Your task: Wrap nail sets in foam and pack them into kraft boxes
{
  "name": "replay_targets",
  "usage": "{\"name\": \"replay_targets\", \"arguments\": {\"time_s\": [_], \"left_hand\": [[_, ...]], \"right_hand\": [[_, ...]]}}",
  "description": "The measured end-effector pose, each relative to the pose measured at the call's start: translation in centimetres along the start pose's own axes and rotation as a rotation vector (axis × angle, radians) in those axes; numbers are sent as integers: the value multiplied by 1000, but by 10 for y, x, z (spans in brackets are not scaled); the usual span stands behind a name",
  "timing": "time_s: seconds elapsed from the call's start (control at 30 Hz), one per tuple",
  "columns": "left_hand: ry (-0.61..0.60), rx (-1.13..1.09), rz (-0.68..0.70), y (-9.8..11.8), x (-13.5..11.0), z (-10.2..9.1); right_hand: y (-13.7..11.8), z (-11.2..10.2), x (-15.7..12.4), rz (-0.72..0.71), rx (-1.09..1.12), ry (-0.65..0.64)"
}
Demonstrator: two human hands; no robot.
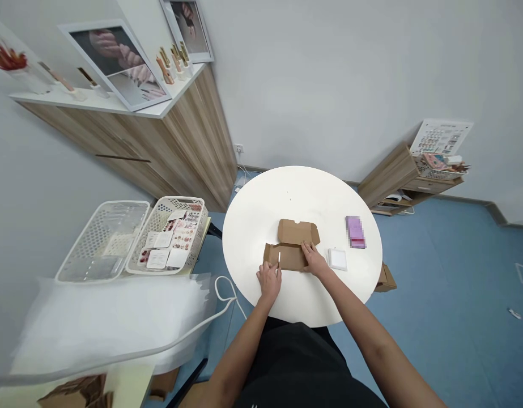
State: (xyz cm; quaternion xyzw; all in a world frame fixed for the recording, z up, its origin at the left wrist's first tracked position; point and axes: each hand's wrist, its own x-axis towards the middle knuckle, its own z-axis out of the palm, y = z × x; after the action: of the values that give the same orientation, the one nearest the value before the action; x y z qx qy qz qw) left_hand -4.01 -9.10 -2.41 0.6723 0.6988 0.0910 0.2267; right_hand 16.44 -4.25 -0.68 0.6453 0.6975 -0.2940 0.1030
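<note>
Cardboard box (292, 258), lid open, mid-table (253, 226). Right hand (315, 262) spans its right end, fingers apart; left hand (269, 280) at near left corner, fingers bunched. Probably bracing opposite ends; cannot tell whether either clamps. White square item (337, 259) beside, presumably within reach.

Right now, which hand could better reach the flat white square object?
Probably the right hand: at the right end of the open brown cardboard box, it's nearer the flat white square object than the left hand.
</note>
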Motion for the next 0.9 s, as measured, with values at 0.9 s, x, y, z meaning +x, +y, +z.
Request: {"name": "replay_targets", "arguments": {"time_s": [0.9], "left_hand": [[16, 89, 185, -20, 63, -33]], "right_hand": [[-2, -3, -2, 4, 12, -15]]}}
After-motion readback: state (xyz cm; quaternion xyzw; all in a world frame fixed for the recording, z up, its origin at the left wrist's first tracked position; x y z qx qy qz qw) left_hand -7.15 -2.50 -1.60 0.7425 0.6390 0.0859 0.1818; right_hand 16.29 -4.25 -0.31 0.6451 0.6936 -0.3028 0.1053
